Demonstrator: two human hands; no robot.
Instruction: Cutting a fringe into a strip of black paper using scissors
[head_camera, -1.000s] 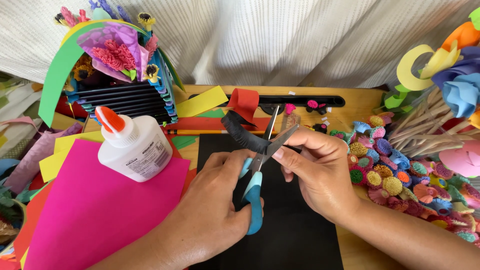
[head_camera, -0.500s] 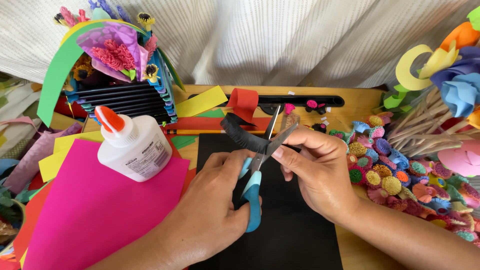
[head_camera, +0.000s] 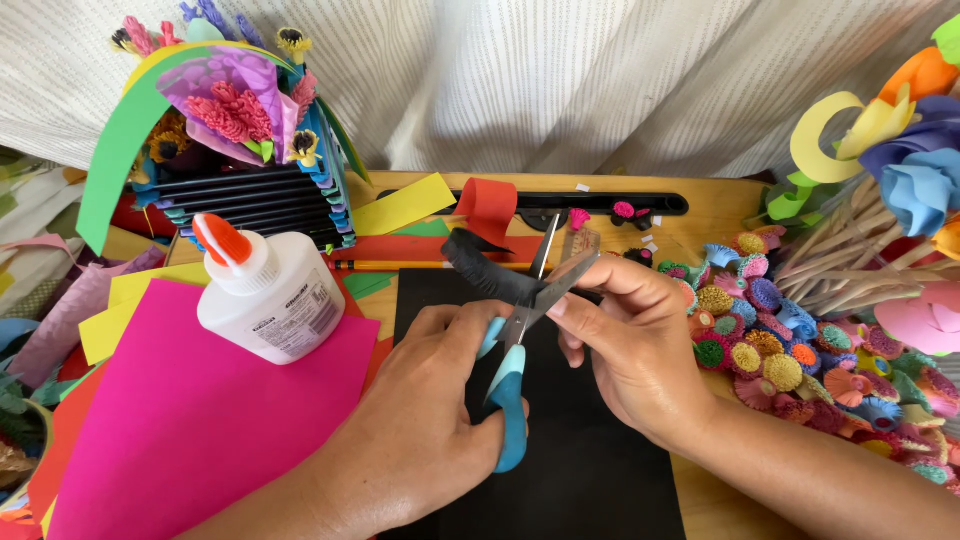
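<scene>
Black paper strip (head_camera: 480, 262), end hidden by right hand (head_camera: 630, 345)

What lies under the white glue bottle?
The glue bottle lies on a pink paper sheet, with yellow paper poking out beneath. What the pink sheet covers further is hidden.

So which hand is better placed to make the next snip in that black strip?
Probably the left hand: it grips the blue-handled scissors, blades open at the black paper strip. The right hand pinches the strip.
</scene>
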